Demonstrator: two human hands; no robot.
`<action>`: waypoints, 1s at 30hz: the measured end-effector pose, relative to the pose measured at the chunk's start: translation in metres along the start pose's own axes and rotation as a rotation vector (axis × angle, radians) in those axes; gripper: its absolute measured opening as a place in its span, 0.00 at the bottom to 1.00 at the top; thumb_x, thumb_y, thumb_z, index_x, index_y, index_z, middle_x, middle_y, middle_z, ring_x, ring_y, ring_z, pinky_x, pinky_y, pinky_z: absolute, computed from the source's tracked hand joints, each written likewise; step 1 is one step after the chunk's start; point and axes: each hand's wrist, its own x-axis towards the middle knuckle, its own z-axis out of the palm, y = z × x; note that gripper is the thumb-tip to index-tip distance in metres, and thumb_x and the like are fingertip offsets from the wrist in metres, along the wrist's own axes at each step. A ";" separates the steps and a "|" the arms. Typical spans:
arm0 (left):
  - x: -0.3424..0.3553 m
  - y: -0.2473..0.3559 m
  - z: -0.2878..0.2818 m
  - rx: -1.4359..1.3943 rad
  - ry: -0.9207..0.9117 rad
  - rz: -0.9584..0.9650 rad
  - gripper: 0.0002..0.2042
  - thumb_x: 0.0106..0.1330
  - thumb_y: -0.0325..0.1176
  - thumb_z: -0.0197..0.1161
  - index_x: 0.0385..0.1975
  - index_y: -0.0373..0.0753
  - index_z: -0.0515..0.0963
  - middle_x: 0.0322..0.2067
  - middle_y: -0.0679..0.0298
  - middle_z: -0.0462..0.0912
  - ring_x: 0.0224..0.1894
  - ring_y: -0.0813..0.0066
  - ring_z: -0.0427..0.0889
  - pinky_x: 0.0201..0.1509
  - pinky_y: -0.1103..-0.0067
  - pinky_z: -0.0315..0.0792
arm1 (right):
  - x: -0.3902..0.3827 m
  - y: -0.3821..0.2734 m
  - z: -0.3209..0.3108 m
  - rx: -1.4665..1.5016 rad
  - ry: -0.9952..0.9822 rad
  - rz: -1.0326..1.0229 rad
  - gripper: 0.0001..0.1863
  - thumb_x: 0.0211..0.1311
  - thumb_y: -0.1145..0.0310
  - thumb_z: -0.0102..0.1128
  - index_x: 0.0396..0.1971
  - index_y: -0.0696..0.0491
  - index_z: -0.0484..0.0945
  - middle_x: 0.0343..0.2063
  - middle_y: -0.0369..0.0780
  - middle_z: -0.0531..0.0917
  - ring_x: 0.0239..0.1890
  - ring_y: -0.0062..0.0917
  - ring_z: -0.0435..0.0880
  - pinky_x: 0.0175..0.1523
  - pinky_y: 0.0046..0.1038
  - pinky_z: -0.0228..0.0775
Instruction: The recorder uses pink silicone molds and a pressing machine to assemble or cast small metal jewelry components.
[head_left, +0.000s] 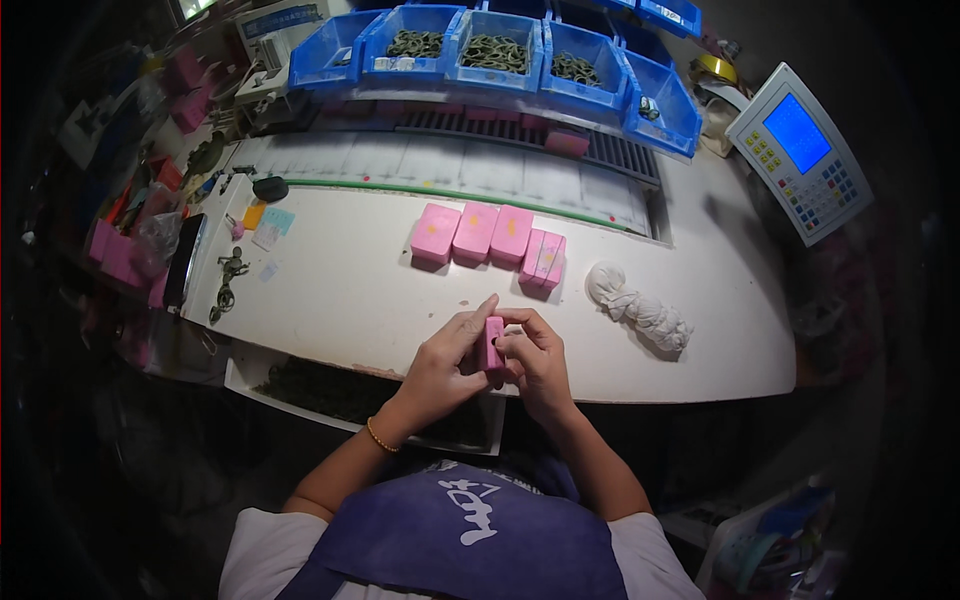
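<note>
Watching remotely, I can't make out the dark spot [494, 342] on the pink block [495, 328], whose sides the left hand [445, 352] and right hand [537, 358] partly cover, nor the shadowed contents [320, 388] of the drawer [238, 372], while the top edge cuts off an upper blue bin [668, 14].

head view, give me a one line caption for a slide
Two hands hold a pink block at the edge of a white table bearing more pink blocks and a twisted white cloth.

A pink block [494, 328] with a dark spot on its narrow side is held between the hands [447, 350].
</note>
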 end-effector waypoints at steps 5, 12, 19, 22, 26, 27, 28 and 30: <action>0.002 -0.002 0.000 0.009 -0.010 0.011 0.43 0.51 0.29 0.73 0.71 0.43 0.62 0.49 0.54 0.78 0.45 0.60 0.82 0.50 0.71 0.77 | 0.004 -0.002 0.006 0.084 0.043 -0.021 0.07 0.62 0.73 0.58 0.40 0.56 0.77 0.24 0.32 0.77 0.20 0.09 0.70 0.23 0.14 0.61; 0.002 -0.006 0.003 0.032 -0.002 0.040 0.41 0.53 0.30 0.73 0.71 0.42 0.63 0.51 0.52 0.78 0.50 0.55 0.81 0.54 0.69 0.75 | 0.018 -0.003 -0.001 -0.021 0.010 0.011 0.03 0.66 0.73 0.56 0.37 0.55 0.74 0.32 0.33 0.77 0.29 0.10 0.74 0.28 0.14 0.66; 0.001 -0.004 0.005 0.047 0.073 0.057 0.42 0.50 0.34 0.80 0.67 0.38 0.67 0.50 0.56 0.79 0.49 0.66 0.81 0.52 0.74 0.76 | 0.019 0.002 -0.011 0.206 0.041 0.002 0.13 0.70 0.71 0.51 0.50 0.58 0.74 0.38 0.37 0.78 0.34 0.14 0.78 0.38 0.19 0.74; 0.000 -0.002 0.005 0.012 0.087 0.013 0.41 0.49 0.33 0.80 0.66 0.38 0.69 0.50 0.57 0.79 0.47 0.67 0.81 0.50 0.74 0.76 | 0.008 -0.004 -0.008 0.132 -0.041 -0.004 0.16 0.67 0.72 0.51 0.53 0.60 0.72 0.42 0.40 0.78 0.40 0.20 0.80 0.48 0.24 0.77; -0.002 -0.003 0.008 0.028 0.124 0.023 0.40 0.48 0.33 0.80 0.65 0.38 0.70 0.49 0.57 0.79 0.44 0.70 0.81 0.46 0.77 0.77 | 0.006 -0.006 -0.002 0.079 -0.030 -0.010 0.14 0.63 0.73 0.56 0.48 0.58 0.75 0.38 0.34 0.78 0.35 0.15 0.77 0.41 0.18 0.70; -0.003 -0.002 0.008 0.026 0.120 0.002 0.40 0.48 0.32 0.80 0.65 0.38 0.71 0.48 0.58 0.79 0.42 0.71 0.81 0.44 0.78 0.77 | 0.006 -0.003 -0.004 0.079 -0.030 -0.010 0.14 0.63 0.73 0.56 0.48 0.58 0.75 0.38 0.34 0.78 0.35 0.15 0.77 0.41 0.18 0.70; -0.002 0.000 0.008 0.023 0.115 -0.017 0.40 0.47 0.31 0.80 0.65 0.39 0.71 0.47 0.59 0.79 0.40 0.73 0.80 0.42 0.79 0.77 | 0.008 0.002 -0.009 0.068 -0.034 -0.006 0.12 0.63 0.73 0.56 0.45 0.57 0.76 0.36 0.34 0.77 0.34 0.14 0.75 0.40 0.17 0.69; 0.000 0.003 0.007 0.029 0.102 -0.030 0.39 0.47 0.30 0.79 0.65 0.39 0.71 0.47 0.59 0.79 0.38 0.75 0.80 0.40 0.80 0.77 | 0.011 0.007 -0.012 0.056 -0.037 -0.003 0.09 0.63 0.73 0.56 0.43 0.57 0.76 0.35 0.33 0.77 0.33 0.13 0.74 0.38 0.17 0.67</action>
